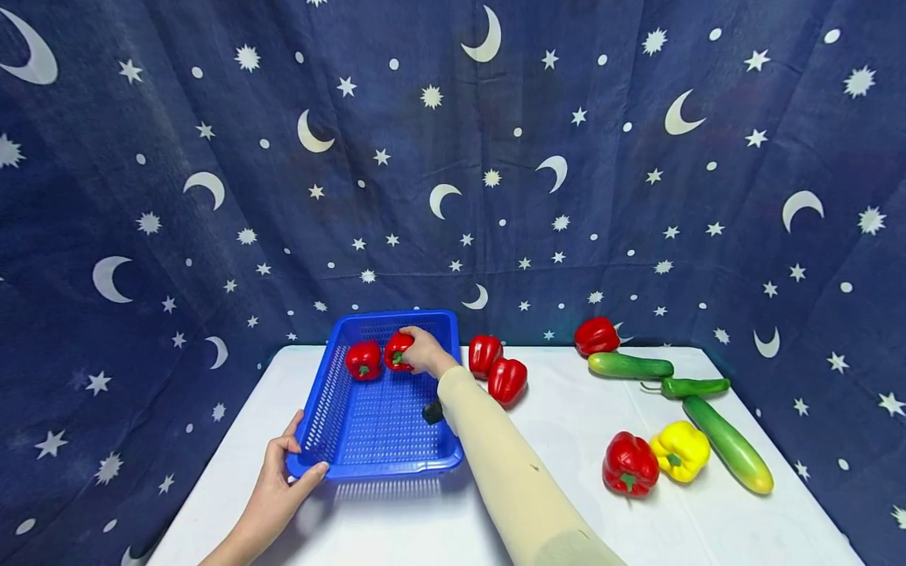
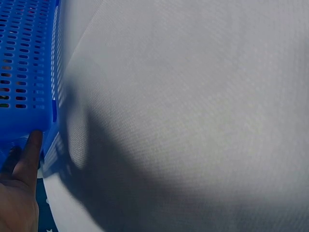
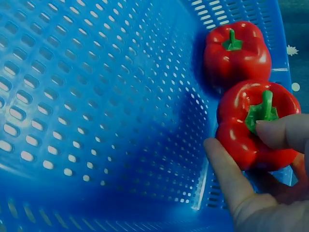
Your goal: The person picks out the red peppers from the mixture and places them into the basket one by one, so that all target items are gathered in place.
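A blue perforated plastic basket [image 1: 385, 469] stands on the white table, slightly tilted in the head view. My left hand [image 1: 278, 477] grips its near left corner, thumb on the front rim and fingers along the left side. Inside the basket, my right hand [image 1: 425, 352] holds a red bell pepper [image 3: 244, 137] near the far wall, thumb by its green stem. A second red bell pepper [image 1: 363, 360] sits just left of the held one. The right wrist view shows this other pepper [image 3: 236, 60] close against it, both with stems facing the camera.
Two red bell peppers [image 1: 508, 383] lie right of the basket. Farther right are another red pepper [image 1: 628, 465], a yellow pepper [image 1: 681, 451], a cucumber [image 1: 729, 444], a green chili pepper [image 1: 694, 387], a second cucumber [image 1: 630, 365] and a red pepper [image 1: 596, 336]. A starry curtain [image 1: 524, 196] hangs behind.
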Demonstrator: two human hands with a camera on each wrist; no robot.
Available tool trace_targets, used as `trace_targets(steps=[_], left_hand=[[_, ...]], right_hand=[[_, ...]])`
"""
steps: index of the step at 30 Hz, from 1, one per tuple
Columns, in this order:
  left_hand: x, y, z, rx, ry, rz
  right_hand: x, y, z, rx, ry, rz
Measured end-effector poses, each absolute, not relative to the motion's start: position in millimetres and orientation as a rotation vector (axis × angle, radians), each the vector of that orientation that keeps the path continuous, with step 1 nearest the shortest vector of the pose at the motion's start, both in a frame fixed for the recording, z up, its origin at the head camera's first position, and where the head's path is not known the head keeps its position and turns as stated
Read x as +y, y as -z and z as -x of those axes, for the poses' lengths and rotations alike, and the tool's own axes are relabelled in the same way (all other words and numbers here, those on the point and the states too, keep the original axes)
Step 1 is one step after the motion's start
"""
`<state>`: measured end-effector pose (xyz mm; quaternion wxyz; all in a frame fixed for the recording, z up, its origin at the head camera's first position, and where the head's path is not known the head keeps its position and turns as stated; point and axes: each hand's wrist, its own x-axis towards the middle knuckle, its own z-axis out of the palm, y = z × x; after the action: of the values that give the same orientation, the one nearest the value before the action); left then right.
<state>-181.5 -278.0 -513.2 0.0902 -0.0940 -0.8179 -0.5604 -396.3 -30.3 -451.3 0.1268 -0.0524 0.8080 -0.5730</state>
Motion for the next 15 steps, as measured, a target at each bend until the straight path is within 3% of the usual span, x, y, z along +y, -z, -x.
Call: trace_targets(steps=[15], left_hand=[[-279.6,514.6,182.8,-2.428,1.667,0.272]], right_hand=[[-37.3,459.3,402.8,2.496,1.526,0.094]])
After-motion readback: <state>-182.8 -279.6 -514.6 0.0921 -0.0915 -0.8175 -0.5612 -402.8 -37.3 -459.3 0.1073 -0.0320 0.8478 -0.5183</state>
